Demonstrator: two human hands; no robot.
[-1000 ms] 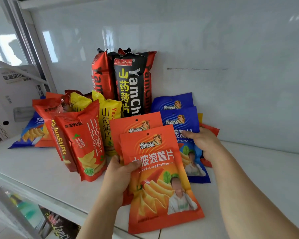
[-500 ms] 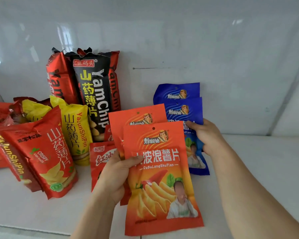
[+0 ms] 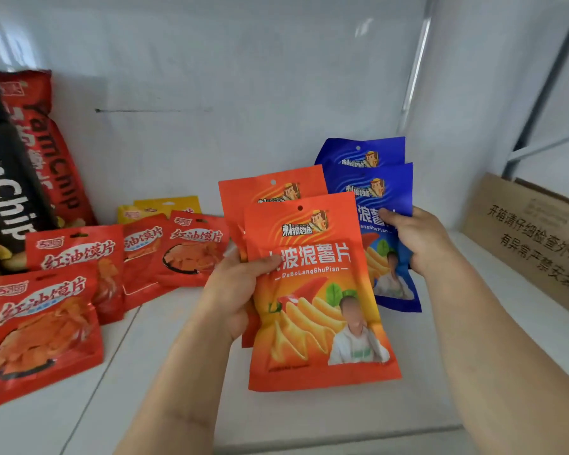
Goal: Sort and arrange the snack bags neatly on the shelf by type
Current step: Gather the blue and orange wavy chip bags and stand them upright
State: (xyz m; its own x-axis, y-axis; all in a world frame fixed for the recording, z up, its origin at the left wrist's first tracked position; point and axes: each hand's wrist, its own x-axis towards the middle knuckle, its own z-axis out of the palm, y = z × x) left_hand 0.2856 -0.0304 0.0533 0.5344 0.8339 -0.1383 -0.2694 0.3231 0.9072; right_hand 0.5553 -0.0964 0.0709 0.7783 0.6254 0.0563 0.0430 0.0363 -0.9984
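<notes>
My left hand (image 3: 235,289) grips two orange wave-chip bags (image 3: 312,323) by their left edge, one stacked behind the other, above the white shelf (image 3: 358,412). My right hand (image 3: 414,239) grips two blue wave-chip bags (image 3: 372,182) of the same brand, held just right of and behind the orange ones. Several flat red bags (image 3: 40,326) lie on the shelf at the left, with yellow bags (image 3: 165,205) partly hidden behind them.
Tall red and black YamChip bags (image 3: 43,152) stand against the back wall at far left. A brown cardboard box (image 3: 526,238) with printed text sits at the right. Bare shelf lies between the held bags and the box.
The view has swung right along the shelf. Both hands carried their bags rightward, away from the pile. The flat red bags are now uncovered and the cardboard box has come into sight.
</notes>
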